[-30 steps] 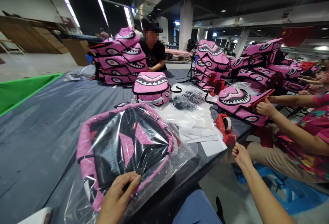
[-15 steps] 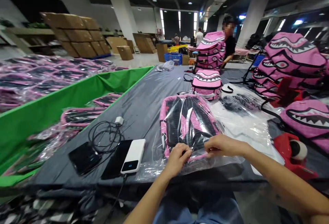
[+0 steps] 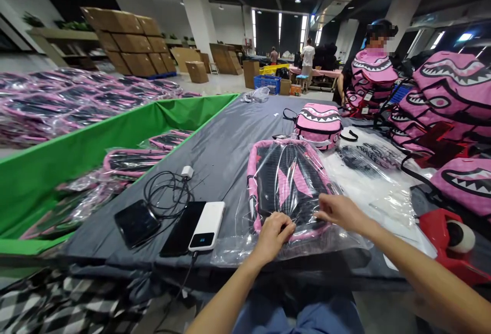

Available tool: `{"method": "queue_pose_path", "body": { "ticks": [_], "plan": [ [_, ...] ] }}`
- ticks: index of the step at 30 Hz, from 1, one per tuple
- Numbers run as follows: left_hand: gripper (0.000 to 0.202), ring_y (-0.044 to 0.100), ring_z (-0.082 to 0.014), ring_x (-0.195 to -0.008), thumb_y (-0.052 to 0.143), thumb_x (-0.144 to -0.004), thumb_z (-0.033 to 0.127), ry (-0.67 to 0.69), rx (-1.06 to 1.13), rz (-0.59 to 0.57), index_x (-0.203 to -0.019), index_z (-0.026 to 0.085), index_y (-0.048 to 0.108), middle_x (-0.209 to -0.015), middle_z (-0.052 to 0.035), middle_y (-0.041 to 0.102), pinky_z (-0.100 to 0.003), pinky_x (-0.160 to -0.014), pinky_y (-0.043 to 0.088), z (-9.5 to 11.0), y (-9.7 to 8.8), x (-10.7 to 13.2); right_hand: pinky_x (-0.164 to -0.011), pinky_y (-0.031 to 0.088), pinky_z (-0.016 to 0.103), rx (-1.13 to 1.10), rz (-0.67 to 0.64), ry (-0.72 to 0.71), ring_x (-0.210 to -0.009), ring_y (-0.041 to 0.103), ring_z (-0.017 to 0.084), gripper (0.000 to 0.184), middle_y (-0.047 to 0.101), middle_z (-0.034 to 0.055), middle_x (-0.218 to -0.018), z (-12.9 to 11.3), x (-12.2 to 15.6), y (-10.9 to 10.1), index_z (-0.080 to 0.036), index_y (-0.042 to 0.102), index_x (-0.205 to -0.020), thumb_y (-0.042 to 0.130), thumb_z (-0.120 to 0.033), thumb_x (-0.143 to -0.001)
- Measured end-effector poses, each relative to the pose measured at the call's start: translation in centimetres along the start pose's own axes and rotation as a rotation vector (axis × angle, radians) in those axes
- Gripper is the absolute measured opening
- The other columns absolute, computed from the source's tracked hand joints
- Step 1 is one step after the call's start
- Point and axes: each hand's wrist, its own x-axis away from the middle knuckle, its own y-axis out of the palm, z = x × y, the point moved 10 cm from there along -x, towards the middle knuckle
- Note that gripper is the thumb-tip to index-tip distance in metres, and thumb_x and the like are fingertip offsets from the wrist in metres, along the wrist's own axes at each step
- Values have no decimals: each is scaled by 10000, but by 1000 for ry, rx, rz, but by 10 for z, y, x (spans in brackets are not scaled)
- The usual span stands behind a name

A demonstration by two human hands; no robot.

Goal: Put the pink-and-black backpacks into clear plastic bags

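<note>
A pink and black backpack in a clear plastic bag (image 3: 289,185) lies flat on the grey table (image 3: 226,155) in front of me. My left hand (image 3: 273,234) rests on the bag's near end with fingers curled, pressing the plastic. My right hand (image 3: 339,211) lies just to the right on the same bag, fingers bent and pinching the plastic near its open end. A red tape dispenser (image 3: 447,237) sits at the right, apart from both hands.
A white power bank (image 3: 207,225), two dark phones (image 3: 137,223) and a coiled cable (image 3: 165,193) lie at my left. A green bin (image 3: 76,165) holds bagged backpacks. Unbagged pink shark-face backpacks (image 3: 318,124) and flat plastic bags (image 3: 368,165) lie beyond. A person stands at the far right.
The view swung left from the right side of the table. My right hand came from near the tape dispenser onto the bagged backpack, beside my left hand.
</note>
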Motion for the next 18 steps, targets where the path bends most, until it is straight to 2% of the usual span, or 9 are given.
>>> {"method": "queue_pose_path", "body": {
  "ticks": [2,4,7,8,10,12,15,18],
  "plan": [
    [305,596,-214,-902,542,-955,336,7,-44,-9,-675,218,562,-824,-19,691,-364,-858,432,4,1,0,-584,255,254,-60,-18,-107,-673,555,145,295,634,-15,-755,-18,13,17,-210,558,-802,752,-424,-862],
    [280,614,-218,-958,529,-981,327,52,-121,-25,-725,223,578,-902,-29,706,-376,-894,456,12,1,4,-583,223,259,-46,-47,-145,-709,559,151,381,626,-12,-791,-27,19,32,-202,558,-782,826,-473,-785],
    [151,570,-265,-1220,581,-982,356,219,-378,-23,-906,230,613,-1106,-68,695,-473,-1085,402,27,-5,25,-581,190,267,-17,-37,-142,-708,547,148,385,603,-14,-797,-27,18,42,-201,563,-776,818,-488,-795],
    [130,531,-283,-1292,608,-972,354,265,-483,-7,-955,226,615,-1140,-79,688,-517,-1143,345,29,-10,34,-580,181,270,-12,-29,-147,-700,541,145,374,596,-14,-793,-25,17,43,-202,563,-774,805,-485,-809],
    [97,514,-296,-1321,617,-969,316,288,-637,43,-981,220,619,-1129,-79,695,-572,-1187,265,21,-27,51,-578,161,273,-1,1,-154,-692,532,145,373,585,-10,-789,-21,15,43,-200,557,-762,796,-482,-817],
    [85,567,-269,-1246,560,-996,261,244,-663,112,-957,227,627,-1107,-59,709,-560,-1168,291,7,-49,64,-579,157,273,-14,51,-174,-698,530,152,372,583,-2,-789,-20,16,42,-200,552,-756,789,-479,-824],
    [166,597,-235,-1175,489,-1024,256,180,-593,187,-956,241,639,-1132,-40,707,-515,-1120,345,-10,-71,70,-585,235,282,-134,177,-211,-709,531,183,337,587,22,-782,-24,25,37,-213,561,-745,745,-470,-863],
    [200,600,-233,-1136,462,-1031,271,169,-583,199,-950,233,641,-1110,-46,700,-502,-1097,362,-14,-72,66,-682,414,372,-381,367,-194,-792,570,251,209,634,70,-859,-13,54,27,-256,628,-785,695,-424,-890]
  ]
}}
